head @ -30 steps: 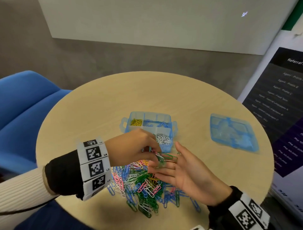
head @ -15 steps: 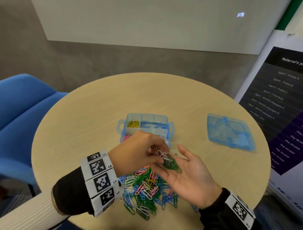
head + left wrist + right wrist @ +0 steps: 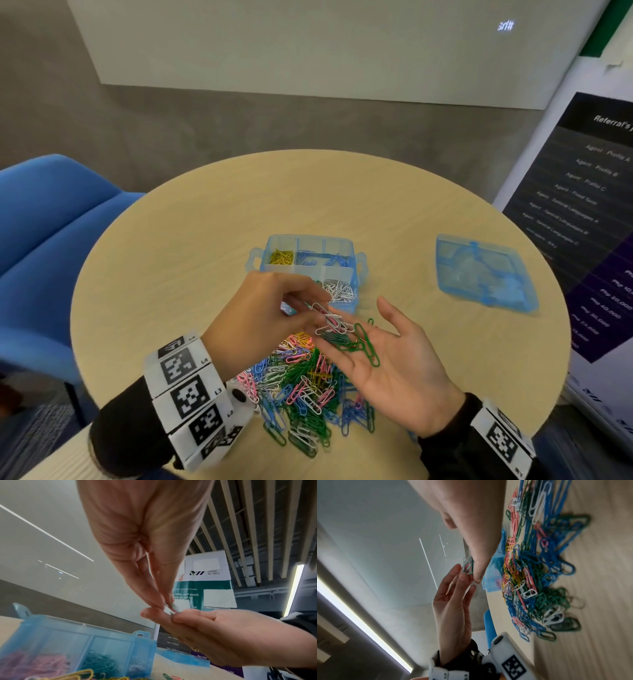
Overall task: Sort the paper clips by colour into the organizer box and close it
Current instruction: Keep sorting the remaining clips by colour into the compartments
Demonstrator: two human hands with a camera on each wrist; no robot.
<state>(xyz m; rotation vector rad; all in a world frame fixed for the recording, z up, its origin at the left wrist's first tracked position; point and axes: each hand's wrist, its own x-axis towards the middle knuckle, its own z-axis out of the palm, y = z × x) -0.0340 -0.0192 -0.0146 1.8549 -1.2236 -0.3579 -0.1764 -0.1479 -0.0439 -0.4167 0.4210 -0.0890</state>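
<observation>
Fingertips of the left hand point(image 3: 260, 308), left of centre in the head view, are pinching a small tangle of white clips point(image 3: 330, 322) off the right hand point(image 3: 394, 370), which is lying flat, palm up, cradling green clips point(image 3: 356, 342). Clips look light, springy and prone to interlocking, so taking one by a single loop is probably best. The organizer box point(image 3: 356, 270) is sitting open above centre, its lid point(image 3: 486, 274) at right, the pile point(image 3: 301, 387) below. Only the left wrist view is showing pink clips point(image 3: 39, 662) in the box.
</observation>
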